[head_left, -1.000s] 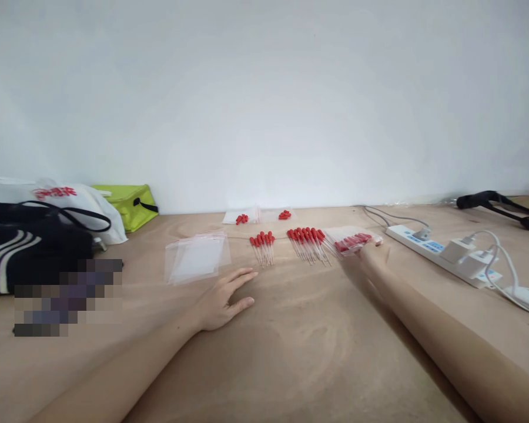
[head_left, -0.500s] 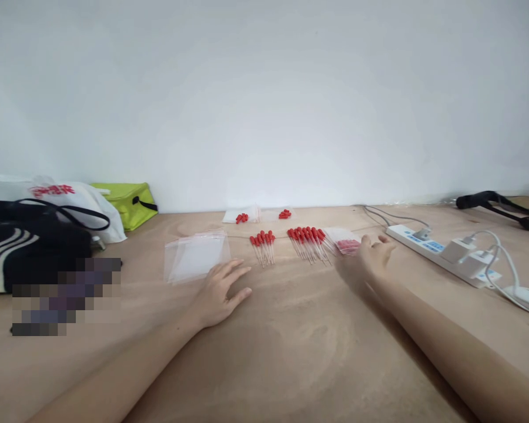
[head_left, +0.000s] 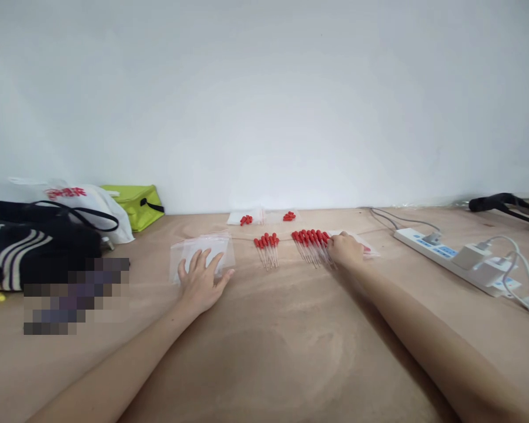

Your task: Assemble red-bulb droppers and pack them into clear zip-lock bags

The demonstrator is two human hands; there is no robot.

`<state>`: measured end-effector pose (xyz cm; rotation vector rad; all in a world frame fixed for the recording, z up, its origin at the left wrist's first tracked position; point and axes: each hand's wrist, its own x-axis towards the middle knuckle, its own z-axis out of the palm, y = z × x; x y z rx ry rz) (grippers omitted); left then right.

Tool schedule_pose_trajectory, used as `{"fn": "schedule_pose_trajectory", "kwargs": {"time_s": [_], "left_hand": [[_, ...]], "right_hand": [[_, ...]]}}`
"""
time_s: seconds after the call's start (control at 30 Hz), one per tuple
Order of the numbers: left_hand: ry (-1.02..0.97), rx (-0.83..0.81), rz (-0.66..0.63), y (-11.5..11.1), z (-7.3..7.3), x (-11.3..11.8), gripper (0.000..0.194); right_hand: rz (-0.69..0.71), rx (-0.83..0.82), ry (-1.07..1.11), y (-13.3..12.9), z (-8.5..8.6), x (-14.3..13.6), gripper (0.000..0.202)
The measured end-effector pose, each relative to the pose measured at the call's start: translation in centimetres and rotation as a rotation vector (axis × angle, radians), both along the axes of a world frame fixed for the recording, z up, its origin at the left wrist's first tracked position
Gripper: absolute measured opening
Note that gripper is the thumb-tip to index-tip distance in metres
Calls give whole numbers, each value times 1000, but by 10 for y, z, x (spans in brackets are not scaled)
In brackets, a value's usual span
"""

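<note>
My left hand [head_left: 203, 285], fingers spread, is over the near part of the clear zip-lock bags [head_left: 203, 244] and holds nothing. My right hand [head_left: 347, 251] has its fingers curled at the right end of a row of red-bulbed glass droppers [head_left: 309, 238]. Whatever is between those fingertips is hidden. Partly behind the right hand lies a clear bag with pinkish-red contents [head_left: 367, 248]. A smaller group of red-bulbed droppers [head_left: 267, 242] lies to the left, bulbs pointing away from me.
Farther back, small red pieces lie in two piles [head_left: 245, 220] on clear bags. On the right are a white power strip [head_left: 445, 258] with plugs and cables and a black object [head_left: 502, 202]. A black bag [head_left: 48, 252], white bag [head_left: 110, 214] and lime-green bag [head_left: 139, 200] stand left.
My right hand has moved left, from beside the bag with pinkish-red contents to the droppers, and its fingers have curled. The left hand has shifted left over the clear bags, fingers spreading.
</note>
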<state>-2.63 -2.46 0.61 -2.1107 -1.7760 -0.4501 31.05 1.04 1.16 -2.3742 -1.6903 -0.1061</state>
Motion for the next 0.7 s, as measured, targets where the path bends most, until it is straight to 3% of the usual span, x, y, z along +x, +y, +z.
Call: {"fn": "schedule_pose_trajectory", "kwargs": {"time_s": [0.3,0.43,0.7], "left_hand": [[-63,-261,89,2,3,0,57],[-72,-320,44,3,4,-1,57],[-7,-266,-97,-5,8,4,47]], "right_hand": [[-36,-46,6,5,1,-1,34],[-50,-57,23,8,0,-1,32],[-81,-50,118,20,-4,7,24]]}}
